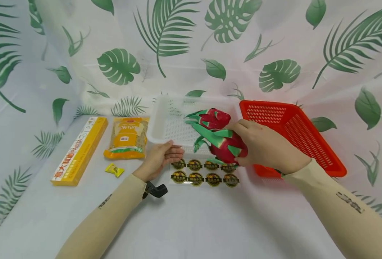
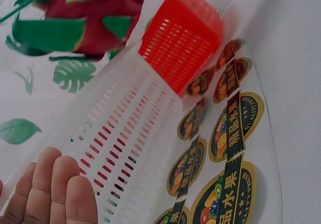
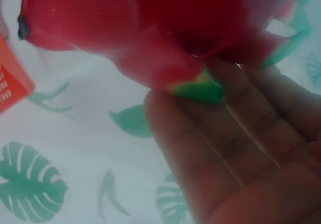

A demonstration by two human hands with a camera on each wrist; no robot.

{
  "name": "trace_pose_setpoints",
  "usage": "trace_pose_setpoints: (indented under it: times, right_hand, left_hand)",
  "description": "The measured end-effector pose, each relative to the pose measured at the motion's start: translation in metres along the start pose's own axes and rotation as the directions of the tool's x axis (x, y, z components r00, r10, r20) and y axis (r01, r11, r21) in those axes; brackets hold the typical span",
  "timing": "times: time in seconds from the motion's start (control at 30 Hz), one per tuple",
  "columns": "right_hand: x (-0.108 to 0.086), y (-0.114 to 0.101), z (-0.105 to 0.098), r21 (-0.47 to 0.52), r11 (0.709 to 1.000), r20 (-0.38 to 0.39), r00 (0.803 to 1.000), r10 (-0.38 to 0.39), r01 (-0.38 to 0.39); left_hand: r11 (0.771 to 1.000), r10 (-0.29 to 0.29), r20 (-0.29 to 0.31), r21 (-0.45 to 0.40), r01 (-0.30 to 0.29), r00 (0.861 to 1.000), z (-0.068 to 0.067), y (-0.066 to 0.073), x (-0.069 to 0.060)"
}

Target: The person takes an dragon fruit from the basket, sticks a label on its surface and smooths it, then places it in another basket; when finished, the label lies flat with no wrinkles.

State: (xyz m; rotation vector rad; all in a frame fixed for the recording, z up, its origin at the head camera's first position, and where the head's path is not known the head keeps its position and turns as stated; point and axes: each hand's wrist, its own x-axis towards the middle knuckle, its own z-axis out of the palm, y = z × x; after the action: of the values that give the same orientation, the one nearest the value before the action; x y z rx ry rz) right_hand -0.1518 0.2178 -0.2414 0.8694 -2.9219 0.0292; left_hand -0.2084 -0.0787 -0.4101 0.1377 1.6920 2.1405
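Observation:
My right hand [image 1: 265,145] grips a red dragon fruit [image 1: 226,149] with green scales, held above the front right of a white slotted basket [image 1: 174,129]. Inside that basket lies a second dragon fruit [image 1: 212,118]; its red and green show through the slots in the left wrist view. At the basket's front left corner is my left hand [image 1: 158,158], its fingers [image 2: 75,199] extended beside the wall; whether they touch it I cannot tell. In the right wrist view, several fingers [image 3: 185,138] support the held dragon fruit [image 3: 125,23]; the thumb is hidden there.
Close on the right stands a red slotted basket [image 1: 320,144]. A sheet of round fruit stickers [image 1: 195,178] lies before the white basket. To the left are a yellow pasta box [image 1: 81,151], an orange-and-yellow bag [image 1: 126,138] and a small yellow packet [image 1: 114,169].

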Motion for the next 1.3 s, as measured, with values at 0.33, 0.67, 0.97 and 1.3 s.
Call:
trace_pose_setpoints:
  times: [0.33,0.67,0.97,1.3]
  right_hand:
    - [-0.043,-0.028,0.01,-0.021,0.995,0.05,0.995,-0.092,0.093]
    - [-0.071,-0.057,0.031,0.08,0.991,0.331,0.935,-0.13,0.11]
    - [-0.087,-0.068,0.048,0.144,0.982,0.443,0.879,-0.177,0.125]
    - [-0.087,-0.076,0.059,0.143,0.973,0.35,0.911,-0.219,0.179]
  left_hand:
    - [1.0,-0.004,-0.017,0.0,0.004,1.0,0.002,0.0,0.0]
    - [1.0,0.003,-0.021,-0.002,-0.003,1.0,0.001,0.001,-0.001]
    - [1.0,-0.001,-0.02,0.004,0.001,1.0,0.001,0.0,-0.003]
    - [1.0,-0.006,-0.034,-0.018,0.005,0.999,0.002,0.0,-0.002]
